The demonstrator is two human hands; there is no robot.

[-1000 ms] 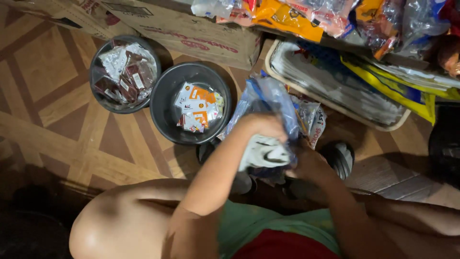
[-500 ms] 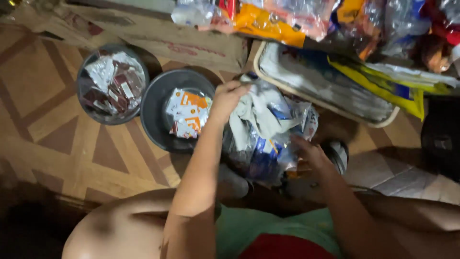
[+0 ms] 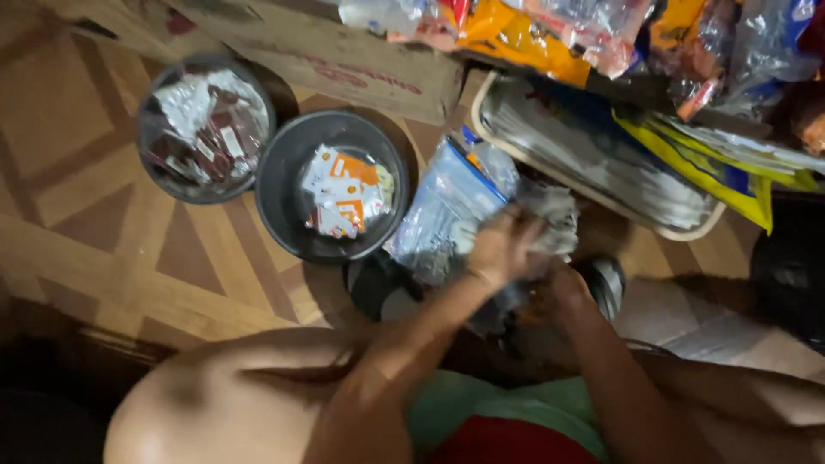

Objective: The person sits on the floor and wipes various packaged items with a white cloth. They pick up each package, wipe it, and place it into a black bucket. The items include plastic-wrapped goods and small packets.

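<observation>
My left hand [image 3: 500,249] grips a crumpled clear plastic bag [image 3: 447,215] with blue trim, stuffed with small packets, just right of the two bowls. My right hand [image 3: 563,283] sits under and behind the same bag, mostly hidden by the left hand and the plastic. A dark round bowl [image 3: 284,202] beside the bag holds orange-and-white sachets [image 3: 344,191]. A second dark bowl [image 3: 156,167] further left holds brown and silver sachets [image 3: 206,129].
A cardboard box [image 3: 344,60] lies behind the bowls. A cream tray [image 3: 687,232] of flattened wrappers sits at the right, with a heap of colourful snack bags [image 3: 550,34] above it. A dark round lid [image 3: 378,288] lies under the bag. My bare knee [image 3: 223,404] fills the lower left.
My left hand has drawn back from the bowl with orange sachets onto the bag. The bag has shifted and bunched up between both hands.
</observation>
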